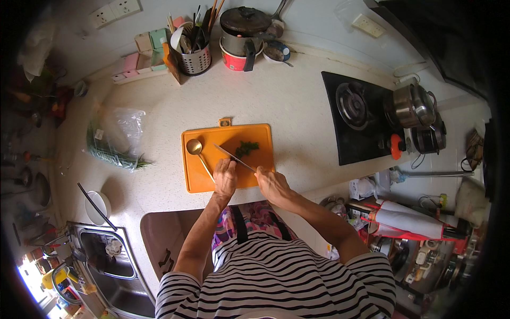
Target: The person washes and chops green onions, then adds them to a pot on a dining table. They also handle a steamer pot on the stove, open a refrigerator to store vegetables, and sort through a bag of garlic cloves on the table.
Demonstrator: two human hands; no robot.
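An orange cutting board [251, 129] lies on the counter in front of me. My right hand [274, 184] grips a knife [235, 156] by its handle, the blade slanting up and left across the board. Beyond the blade sits a small pile of chopped greens [247, 148]. My left hand [225, 176] is on the board with its fingers curled close to the blade; whatever lies under the fingertips is mostly hidden. A gold-coloured ladle [194, 147] rests on the board's left side, its handle running down to my left wrist.
Leafy greens in a plastic bag [119, 139] lie to the left. A white bowl [97, 207] with dark chopsticks [95, 206] stands by the sink [119, 289]. A gas hob [358, 119] with a steel pot [412, 105] is at right. A utensil holder [195, 60] stands at the back.
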